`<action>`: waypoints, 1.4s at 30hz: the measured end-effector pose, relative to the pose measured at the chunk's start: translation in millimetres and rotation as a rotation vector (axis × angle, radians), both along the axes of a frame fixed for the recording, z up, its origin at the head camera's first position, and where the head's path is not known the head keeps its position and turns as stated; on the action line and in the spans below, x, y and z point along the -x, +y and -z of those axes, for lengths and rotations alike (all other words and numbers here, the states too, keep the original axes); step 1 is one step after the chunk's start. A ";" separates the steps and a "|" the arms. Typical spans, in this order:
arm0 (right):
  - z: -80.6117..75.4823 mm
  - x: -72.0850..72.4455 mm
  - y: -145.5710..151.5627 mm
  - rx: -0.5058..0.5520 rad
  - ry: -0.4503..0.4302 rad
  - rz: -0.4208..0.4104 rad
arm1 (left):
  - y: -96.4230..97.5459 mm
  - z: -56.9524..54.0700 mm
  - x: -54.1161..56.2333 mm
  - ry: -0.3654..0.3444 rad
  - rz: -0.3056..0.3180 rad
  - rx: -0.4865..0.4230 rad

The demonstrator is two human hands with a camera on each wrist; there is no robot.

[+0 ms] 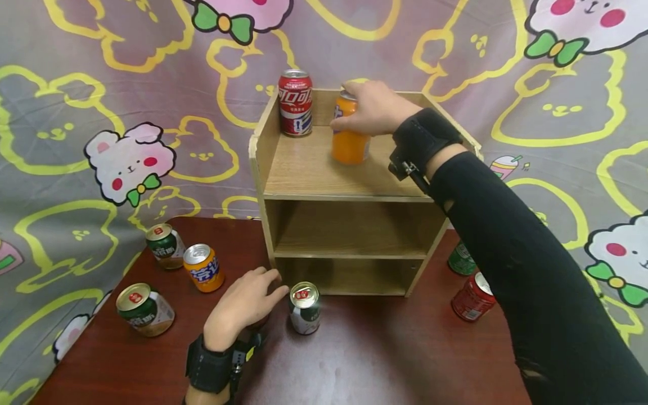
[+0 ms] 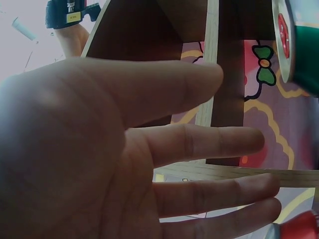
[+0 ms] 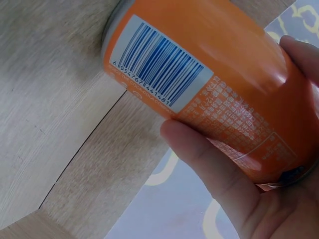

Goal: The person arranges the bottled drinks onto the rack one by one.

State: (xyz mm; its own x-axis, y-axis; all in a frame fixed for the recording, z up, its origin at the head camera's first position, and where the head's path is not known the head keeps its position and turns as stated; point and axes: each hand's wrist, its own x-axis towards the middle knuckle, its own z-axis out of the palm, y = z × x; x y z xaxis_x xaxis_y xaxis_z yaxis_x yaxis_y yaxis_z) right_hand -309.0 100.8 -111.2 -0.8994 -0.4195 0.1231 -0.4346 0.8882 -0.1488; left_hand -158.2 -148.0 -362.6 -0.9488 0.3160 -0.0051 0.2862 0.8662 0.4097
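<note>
My right hand (image 1: pixel 372 109) grips an orange soda can (image 1: pixel 350 147) on the top board of the small wooden shelf (image 1: pixel 344 197). In the right wrist view, the thumb and a finger lie on opposite sides of this orange can (image 3: pixel 199 89), whose barcode shows. Left of it on the same board stands a red cola can (image 1: pixel 296 107). My left hand (image 1: pixel 245 301) is low over the table with fingers loosely extended, holding nothing. Just right of its fingertips stands a green-and-white can (image 1: pixel 305 315). The left wrist view shows the palm and spread fingers (image 2: pixel 199 144).
At the table's left stand two green cans (image 1: pixel 166 247) (image 1: pixel 145 312) and another orange can (image 1: pixel 203 269). A red can (image 1: pixel 473 298) and a green can (image 1: pixel 462 259) are right of the shelf, near my right sleeve (image 1: pixel 521 264). A patterned cloth (image 1: pixel 202 140) hangs behind.
</note>
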 end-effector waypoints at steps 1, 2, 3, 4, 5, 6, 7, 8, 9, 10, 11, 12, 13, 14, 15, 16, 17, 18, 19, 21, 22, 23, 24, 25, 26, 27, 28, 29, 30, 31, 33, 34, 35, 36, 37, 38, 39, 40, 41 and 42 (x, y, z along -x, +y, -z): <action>0.0 1.5 -0.6 0.002 -0.004 0.004 | 0.0 0.1 0.0 0.002 0.000 0.004; -0.1 2.9 -1.0 0.005 -0.010 0.008 | -0.1 0.2 0.0 0.002 0.000 0.007; -0.2 4.2 -1.4 0.009 -0.014 0.013 | -0.1 0.2 -0.1 0.004 0.001 0.008; 0.0 5.7 -1.7 0.013 -0.021 0.021 | -0.1 0.4 0.1 0.005 0.001 0.011; -0.1 6.9 -1.9 0.018 -0.027 0.028 | -0.2 0.5 0.2 0.002 0.000 0.010; -0.1 8.2 -2.2 0.020 -0.031 0.035 | -0.3 0.4 0.2 -0.001 -0.001 0.009; -0.1 9.2 -2.4 0.020 -0.035 0.043 | -0.5 0.3 0.3 -0.002 -0.002 0.008; -0.1 10.2 -2.8 0.019 -0.039 0.050 | -0.7 0.3 0.6 -0.004 -0.002 0.006; -0.1 11.2 -3.2 0.021 -0.043 0.057 | -0.9 0.0 0.7 -0.004 -0.003 0.004; -0.3 12.1 -3.5 0.024 -0.048 0.063 | -1.3 0.0 0.9 -0.003 -0.005 0.004; -0.5 13.0 -4.0 0.028 -0.053 0.068 | -1.7 -0.5 0.8 -0.003 -0.006 0.002; -0.6 13.8 -4.4 0.032 -0.059 0.073 | -2.2 -0.9 0.7 -0.002 -0.006 0.000; -0.8 14.1 -4.3 0.037 -0.064 0.079 | -2.2 -1.3 0.6 0.002 -0.007 -0.001; -1.0 14.5 -4.1 0.043 -0.070 0.084 | -2.4 -1.7 0.6 0.004 -0.006 -0.002; -1.0 14.7 -4.0 0.052 -0.077 0.091 | -2.5 -2.1 0.6 0.006 -0.005 -0.003; -1.1 15.0 -3.9 0.058 -0.082 0.097 | -2.7 -2.2 0.5 0.007 -0.003 -0.002; -1.2 15.3 -3.7 0.063 -0.089 0.103 | -2.8 -2.6 0.2 0.005 -0.002 -0.003; -1.2 15.6 -3.7 0.064 -0.094 0.107 | -2.9 -2.4 0.3 0.005 -0.001 -0.001; -1.3 16.1 -3.8 0.065 -0.099 0.110 | -2.9 -2.4 0.1 0.004 -0.002 0.001; -1.4 17.4 -4.3 0.068 -0.111 0.114 | -3.3 -1.8 0.1 0.000 -0.001 0.003; -1.5 18.2 -4.8 0.069 -0.114 0.114 | -3.4 -1.6 -0.1 0.000 -0.003 0.005; -1.5 19.0 -5.2 0.069 -0.118 0.114 | -3.4 -1.3 -0.1 0.001 -0.004 0.004; -1.4 19.7 -5.7 0.069 -0.120 0.115 | -3.6 -0.9 0.0 0.002 -0.002 0.003; -1.3 20.4 -6.0 0.071 -0.125 0.118 | -3.6 -0.8 -0.2 0.003 -0.001 0.000; -1.9 21.2 -6.9 0.072 -0.127 0.120 | -4.5 -1.4 -0.2 0.004 0.001 -0.002; -2.4 21.8 -7.7 0.074 -0.129 0.123 | -5.2 -2.1 -0.4 0.004 0.002 -0.005; -2.3 22.5 -7.9 0.075 -0.131 0.126 | -5.2 -1.8 -0.3 0.003 0.000 -0.008; -2.1 23.3 -7.9 0.076 -0.132 0.131 | -5.3 -1.6 -0.3 0.002 -0.001 -0.012; -1.7 24.0 -8.1 0.076 -0.131 0.132 | -5.4 -1.1 -0.2 0.000 -0.002 -0.014; -1.4 24.9 -8.0 0.074 -0.129 0.134 | -5.5 -0.5 -0.1 -0.003 -0.004 -0.015; -0.7 27.0 -7.8 0.074 -0.127 0.138 | -5.6 0.0 0.1 -0.008 -0.009 -0.015; -0.4 28.3 -7.8 0.072 -0.122 0.139 | -5.7 0.0 0.1 -0.009 -0.011 -0.013; -0.1 29.8 -8.1 0.068 -0.117 0.139 | -6.0 -0.3 0.1 -0.009 -0.010 -0.011; 0.0 31.4 -8.5 0.066 -0.114 0.138 | -6.4 -0.5 0.1 -0.009 -0.010 -0.008; 0.1 33.4 -8.7 0.062 -0.111 0.139 | -6.6 -1.0 0.0 -0.010 -0.010 -0.006; 0.1 35.2 -9.1 0.058 -0.105 0.140 | -6.8 -1.5 0.0 -0.010 -0.011 -0.005; 0.0 37.1 -9.2 0.050 -0.099 0.140 | -7.0 -1.9 0.0 -0.010 -0.012 -0.003; 0.0 39.0 -9.7 0.048 -0.093 0.139 | -7.1 -2.3 -0.1 -0.011 -0.012 -0.002; 0.0 40.9 -9.9 0.043 -0.089 0.140 | -7.1 -2.7 -0.3 -0.012 -0.012 -0.002; 0.0 42.6 -10.0 0.040 -0.084 0.141 | -7.1 -3.0 -0.6 -0.013 -0.013 -0.002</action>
State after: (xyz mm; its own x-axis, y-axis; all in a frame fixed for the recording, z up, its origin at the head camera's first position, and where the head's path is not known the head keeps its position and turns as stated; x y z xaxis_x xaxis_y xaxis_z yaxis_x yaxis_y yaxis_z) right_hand -351.7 90.8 -111.2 -0.9569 -0.2843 0.0595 -0.2904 0.9322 -0.2159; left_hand -157.6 -155.1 -359.6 -0.9526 0.3037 -0.0169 0.2697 0.8690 0.4148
